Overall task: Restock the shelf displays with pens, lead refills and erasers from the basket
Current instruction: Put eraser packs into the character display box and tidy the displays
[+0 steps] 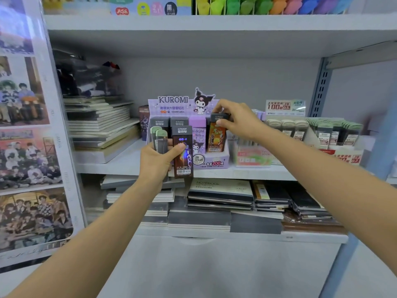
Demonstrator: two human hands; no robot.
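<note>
A purple Kuromi display box point(211, 163) stands on the middle shelf with several lead refill boxes upright in it. My right hand point(238, 120) pinches the dark cap of an orange lead refill box point(216, 136), which stands at the right end of the display's front row. My left hand point(156, 161) is in front of the display's left side, gripping a dark Ultraman lead refill box point(182, 151) together with two green-capped refill cases point(160, 139). The basket is out of view.
A second display point(335, 134) of green-capped refills fills the right of the shelf point(129, 166). Stacked notebooks point(101, 123) lie at the left, more notebooks point(221, 190) on the shelf below. A poster board point(28, 125) stands at far left.
</note>
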